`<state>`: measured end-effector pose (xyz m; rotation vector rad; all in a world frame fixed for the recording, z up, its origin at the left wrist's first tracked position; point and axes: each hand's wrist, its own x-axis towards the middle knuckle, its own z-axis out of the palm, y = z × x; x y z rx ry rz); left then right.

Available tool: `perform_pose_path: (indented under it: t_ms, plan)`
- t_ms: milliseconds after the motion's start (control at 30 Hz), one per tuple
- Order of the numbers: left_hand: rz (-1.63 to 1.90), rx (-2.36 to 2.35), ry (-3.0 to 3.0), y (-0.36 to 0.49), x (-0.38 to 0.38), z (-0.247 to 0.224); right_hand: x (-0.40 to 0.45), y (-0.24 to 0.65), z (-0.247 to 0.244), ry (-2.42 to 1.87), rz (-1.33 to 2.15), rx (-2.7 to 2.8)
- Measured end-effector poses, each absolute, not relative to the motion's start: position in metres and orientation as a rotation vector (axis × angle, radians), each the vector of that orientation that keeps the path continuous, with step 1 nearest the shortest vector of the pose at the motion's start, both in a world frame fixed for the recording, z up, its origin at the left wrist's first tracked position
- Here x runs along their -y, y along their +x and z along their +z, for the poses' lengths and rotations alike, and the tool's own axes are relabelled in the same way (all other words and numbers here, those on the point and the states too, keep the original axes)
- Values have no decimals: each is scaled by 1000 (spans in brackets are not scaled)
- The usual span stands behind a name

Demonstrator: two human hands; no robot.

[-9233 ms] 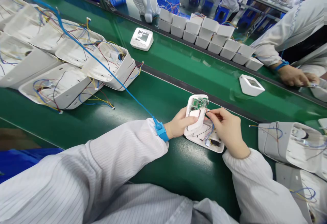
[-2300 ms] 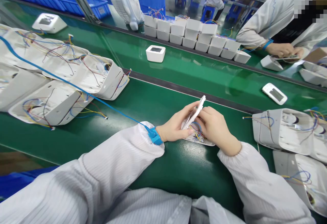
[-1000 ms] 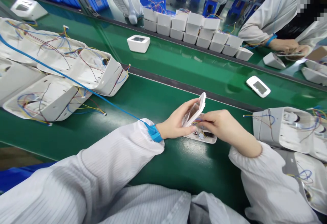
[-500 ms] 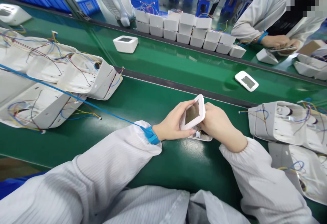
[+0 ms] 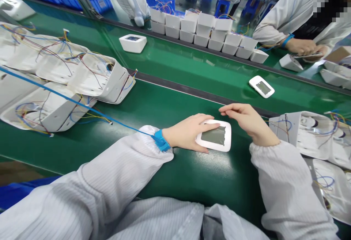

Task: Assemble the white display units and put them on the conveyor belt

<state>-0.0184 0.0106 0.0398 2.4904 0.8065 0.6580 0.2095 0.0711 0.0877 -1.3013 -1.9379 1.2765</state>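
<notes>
A white device with a rectangular grey display (image 5: pixel 215 136) lies face up on the green bench in front of me. My left hand (image 5: pixel 189 132) is closed on its left side, fingers over the top edge and front, thumb along the near edge. A blue wrist strap (image 5: pixel 161 140) with a blue cord is around my left wrist. Just beyond the device's right corner, apart from it, my right hand (image 5: pixel 244 119) hovers with its fingers loosely extended and nothing visible in them. The underside of the device is hidden.
White housings with coloured wires (image 5: pixel 104 75) stand at left, more housings (image 5: pixel 309 134) at right. Across the dark rail, a white display unit (image 5: pixel 261 86) and another unit (image 5: pixel 133 43) rest on the green surface. A co-worker's hands (image 5: pixel 307 48) work at far right, beside stacked housings (image 5: pixel 201 30).
The device has gone from tilted up, with wiring showing beneath it, to lying flat. My right hand has let go of it and moved off to the right. The left hand stays on it.
</notes>
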Motion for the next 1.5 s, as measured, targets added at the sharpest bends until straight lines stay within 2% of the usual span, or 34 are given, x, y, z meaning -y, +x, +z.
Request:
perform_pose_path:
  t_ms: [167, 467, 567, 700, 1000, 1167, 1500]
  plan:
    - [641, -856, 2461, -17, -10, 37, -55, 184, 70, -1291, 1289, 1853]
    - [728, -1037, 2419, -4, 4, 36, -43, 174, 64, -1230, 990, 1688]
    - [904, -1189, 2423, -5, 3, 35, -44, 174, 62, -1295, 856, 1690]
    - [1050, -1221, 2444, -12, -5, 36, -49, 178, 55, -1447, 877, 1837]
    - [1093, -1274, 1773, -26, -14, 43, -46, 184, 48, -1216, 744, 1918]
    - [1127, -1313, 1970, -21, -8, 46, -42, 180, 54, -1233, 789, 1872]
    - [1075, -1296, 2341, -18, -2, 47, -36, 179, 59, -1296, 565, 1915]
